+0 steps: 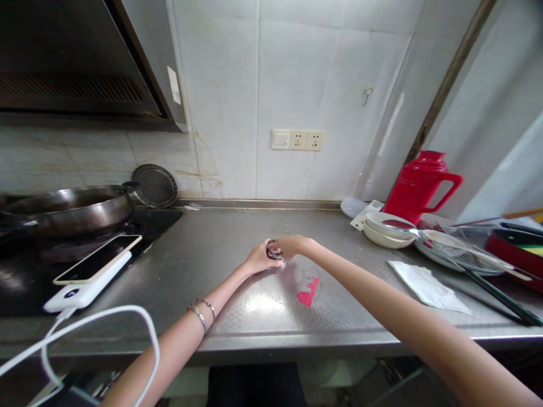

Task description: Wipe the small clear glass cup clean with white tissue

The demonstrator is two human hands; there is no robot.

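Above the steel counter (220,237), a small dark, shiny, rounded thing (275,250) sits between my hands; its kind is too small to make out. My left hand (257,258) is wrapped around its left side. From the right, my right hand (292,247) reaches over with its fingers closed on the top of it, and the fingertips are partly hidden. Just in front of my right hand lies a clear plastic bag (307,293) with a jagged pink-red print, flat on the counter.
To the left are a steel pan (85,212) on the black stove and a phone (99,260) on a white power bank (87,288), with a white cable (139,311) looping forward. At right stand stacked bowls (388,234), a red thermos (418,186) and a white tissue (426,287).
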